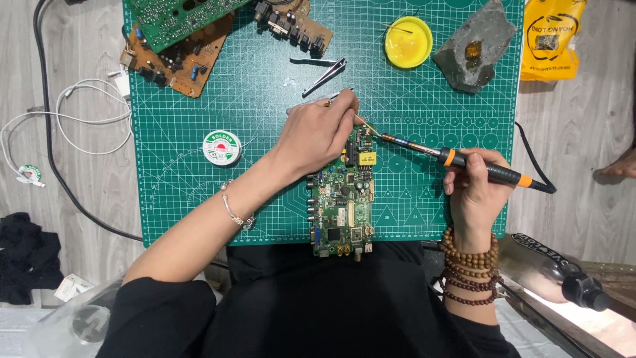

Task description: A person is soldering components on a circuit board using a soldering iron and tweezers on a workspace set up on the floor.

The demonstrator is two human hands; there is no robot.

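A green circuit board lies near the front edge of the green cutting mat. My left hand rests over the board's top end, pinching a thin strand of solder wire or a slim tool by its tip. My right hand grips a black and orange soldering iron, its tip pointing left and touching the board's upper edge beside my left fingers. A yellow component sits on the board just below the tip.
A solder spool lies left of my forearm. Tweezers, a yellow flux tin, a grey stone and spare circuit boards line the mat's far side. Cables lie at left, a yellow bag at right.
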